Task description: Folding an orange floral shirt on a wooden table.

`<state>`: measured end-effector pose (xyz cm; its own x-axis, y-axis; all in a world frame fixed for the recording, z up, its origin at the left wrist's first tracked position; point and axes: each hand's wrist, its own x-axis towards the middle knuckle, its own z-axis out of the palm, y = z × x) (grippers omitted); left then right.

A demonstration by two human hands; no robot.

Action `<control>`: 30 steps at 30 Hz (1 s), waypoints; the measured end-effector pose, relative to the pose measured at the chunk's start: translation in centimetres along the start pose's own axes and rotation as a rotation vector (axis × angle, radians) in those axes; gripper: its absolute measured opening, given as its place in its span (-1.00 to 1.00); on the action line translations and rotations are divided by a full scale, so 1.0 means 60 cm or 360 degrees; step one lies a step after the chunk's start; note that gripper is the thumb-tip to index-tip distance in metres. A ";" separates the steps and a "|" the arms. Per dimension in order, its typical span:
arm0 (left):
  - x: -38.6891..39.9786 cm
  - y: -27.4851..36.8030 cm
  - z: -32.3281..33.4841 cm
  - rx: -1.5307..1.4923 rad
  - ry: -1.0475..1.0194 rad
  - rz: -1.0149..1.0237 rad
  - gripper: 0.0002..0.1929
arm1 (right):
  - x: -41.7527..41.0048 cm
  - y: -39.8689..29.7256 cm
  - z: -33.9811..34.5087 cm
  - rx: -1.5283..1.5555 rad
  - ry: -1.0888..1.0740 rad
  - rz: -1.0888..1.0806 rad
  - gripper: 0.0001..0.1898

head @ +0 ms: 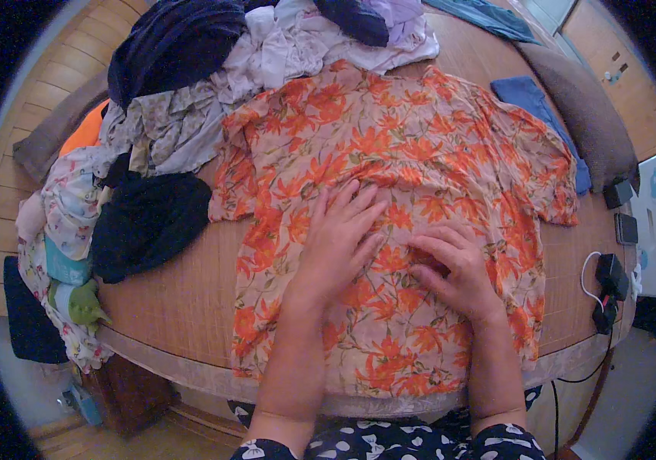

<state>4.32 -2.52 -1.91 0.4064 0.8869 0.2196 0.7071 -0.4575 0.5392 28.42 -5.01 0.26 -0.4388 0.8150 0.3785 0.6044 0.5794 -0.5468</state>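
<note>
A short-sleeved shirt [385,345] with orange flowers on a pale pink ground lies spread out before me, its neckline away from me and its hem at the near edge. My left hand [342,241] rests flat on the middle of the shirt, fingers apart, just below a raised fold in the cloth. To its right, my right hand [454,267] touches the shirt with bent fingers, thumb apart from them; nothing shows between them. Wrinkles run across the shirt's upper part and down its right side.
The shirt lies on a bed with a slatted bamboo mat [167,310]. Piled clothes [270,52] stand at the back left, with a black garment [149,224] nearer. A folded blue cloth [529,103] and a brown pillow [592,115] lie right; chargers with cables [613,276] sit at the right edge.
</note>
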 end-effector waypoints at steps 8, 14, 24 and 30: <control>-0.001 0.000 0.001 -0.0023 -0.0011 -0.0016 -0.49 | -0.010 0.019 0.010 -0.0182 0.0278 0.0332 -0.82; -0.001 -0.001 0.001 -0.0035 -0.0010 -0.0022 -0.49 | -0.016 0.026 0.007 -0.0174 0.0400 0.0505 -0.82; 0.000 0.001 0.001 0.0011 0.0005 -0.0006 -0.48 | -0.004 -0.004 0.013 0.0025 -0.0138 -0.0123 -0.48; 0.001 0.002 -0.002 0.0041 -0.0018 -0.0004 -0.48 | -0.008 -0.006 0.012 -0.0032 -0.0254 0.0017 -0.46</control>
<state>4.38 -2.53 -1.73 0.4112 0.8872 0.2091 0.7225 -0.4571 0.5188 27.95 -5.62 -0.30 -0.5314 0.8098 0.2488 0.6219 0.5723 -0.5345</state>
